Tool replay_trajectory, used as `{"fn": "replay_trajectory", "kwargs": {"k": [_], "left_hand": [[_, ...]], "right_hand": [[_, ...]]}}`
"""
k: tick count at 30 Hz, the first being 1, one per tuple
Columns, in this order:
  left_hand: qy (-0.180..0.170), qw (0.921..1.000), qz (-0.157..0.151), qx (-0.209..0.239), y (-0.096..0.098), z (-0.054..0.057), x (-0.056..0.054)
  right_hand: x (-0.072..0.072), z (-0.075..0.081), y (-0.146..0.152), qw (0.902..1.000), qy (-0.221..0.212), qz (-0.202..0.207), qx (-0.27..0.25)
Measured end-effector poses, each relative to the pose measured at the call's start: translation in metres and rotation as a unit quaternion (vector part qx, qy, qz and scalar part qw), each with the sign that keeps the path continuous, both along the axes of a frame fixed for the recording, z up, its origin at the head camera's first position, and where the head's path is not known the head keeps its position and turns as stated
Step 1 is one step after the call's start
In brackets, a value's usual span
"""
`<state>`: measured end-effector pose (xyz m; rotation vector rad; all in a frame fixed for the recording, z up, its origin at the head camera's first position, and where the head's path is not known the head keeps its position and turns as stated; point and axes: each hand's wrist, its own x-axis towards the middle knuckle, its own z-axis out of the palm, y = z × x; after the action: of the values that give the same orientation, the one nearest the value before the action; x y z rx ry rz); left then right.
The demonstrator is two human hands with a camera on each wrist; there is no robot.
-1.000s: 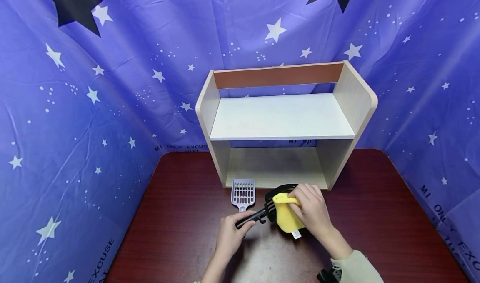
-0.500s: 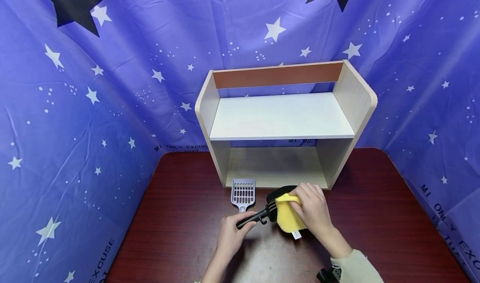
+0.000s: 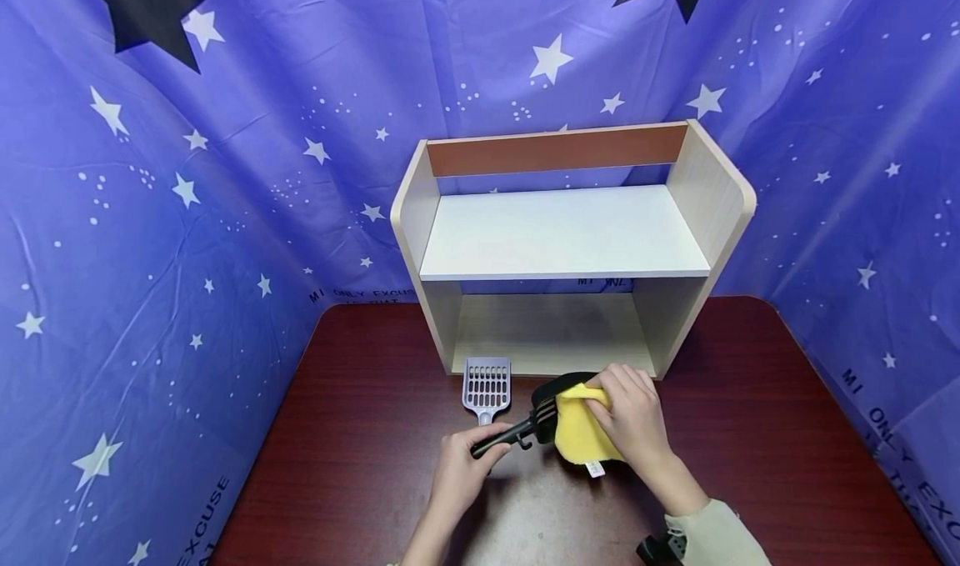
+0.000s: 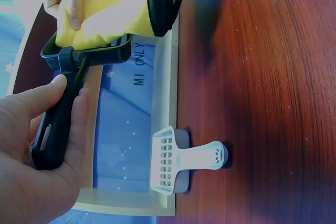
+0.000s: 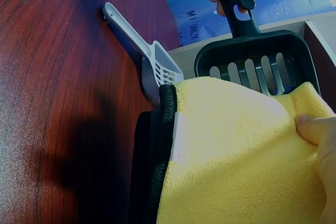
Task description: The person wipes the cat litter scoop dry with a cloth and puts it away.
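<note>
My left hand (image 3: 459, 470) grips the handle of a black slotted litter scoop (image 5: 247, 51), held above the table with its head pointing right. In my right hand (image 3: 632, 416), a yellow cloth (image 5: 236, 145) with a dark edge and a white tag is pinched between thumb and fingers. The cloth lies against the scoop's head and hides much of it; in the right wrist view several slots show beyond its edge. A second litter scoop, grey (image 3: 486, 387), lies on the table left of the black one, its slotted head toward the shelf.
A two-tier wooden shelf (image 3: 562, 232) stands at the back of the dark red table (image 3: 360, 433). The grey scoop's head is close to the shelf's front edge. Blue star-printed curtains (image 3: 300, 132) hang behind and at both sides.
My right hand and the yellow cloth have shifted slightly right along the black scoop, baring more of its slots. The left hand and the grey scoop have stayed in place.
</note>
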<state>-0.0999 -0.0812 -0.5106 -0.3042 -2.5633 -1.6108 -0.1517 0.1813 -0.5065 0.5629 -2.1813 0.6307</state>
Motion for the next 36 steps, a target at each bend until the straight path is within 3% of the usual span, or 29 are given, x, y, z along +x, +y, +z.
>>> {"fn": "replay_trajectory", "kwargs": {"k": [11, 36], "left_hand": [[-0.025, 0.9995, -0.003, 0.02, -0.004, -0.001, 0.001], [0.006, 0.9998, 0.016, -0.014, -0.016, -0.003, 0.0]], "right_hand": [[0.0, -0.002, 0.006, 1.0, -0.001, -0.005, -0.002], [0.0, 0.002, 0.021, 0.9993, -0.014, -0.018, -0.031]]}}
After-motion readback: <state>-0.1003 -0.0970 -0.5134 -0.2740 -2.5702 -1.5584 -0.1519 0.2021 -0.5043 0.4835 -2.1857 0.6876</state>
